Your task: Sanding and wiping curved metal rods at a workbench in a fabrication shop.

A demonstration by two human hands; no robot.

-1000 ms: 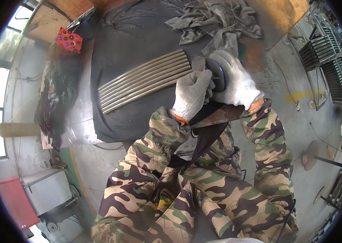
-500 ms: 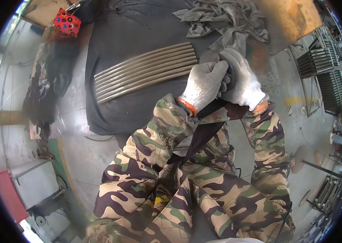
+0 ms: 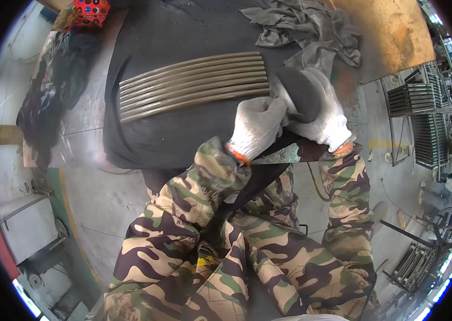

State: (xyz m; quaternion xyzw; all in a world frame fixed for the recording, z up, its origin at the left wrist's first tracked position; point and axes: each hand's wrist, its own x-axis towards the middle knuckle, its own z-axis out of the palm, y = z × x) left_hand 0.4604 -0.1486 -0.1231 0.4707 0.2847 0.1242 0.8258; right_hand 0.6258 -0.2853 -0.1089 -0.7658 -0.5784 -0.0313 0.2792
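Note:
Both my hands wear white knit gloves and hold a dark round power tool [image 3: 300, 92] at the right end of a row of several long grey metal bars [image 3: 191, 84]. My left hand [image 3: 257, 125] grips the tool's near side from below. My right hand [image 3: 325, 115] wraps over its far right side. The bars lie side by side on a dark mat [image 3: 172, 134] that covers the workbench. The tool's working face is hidden under my gloves.
A heap of grey rags [image 3: 306, 27] lies at the bench's far right, beside a rusty brown plate [image 3: 392, 37]. A red perforated block [image 3: 91, 10] sits at the far left corner. Metal racks [image 3: 424, 123] stand on the floor at right.
My view has shifted, so the bench and bars sit higher and more central. Both hands stay clamped on the tool at the right end of the bars.

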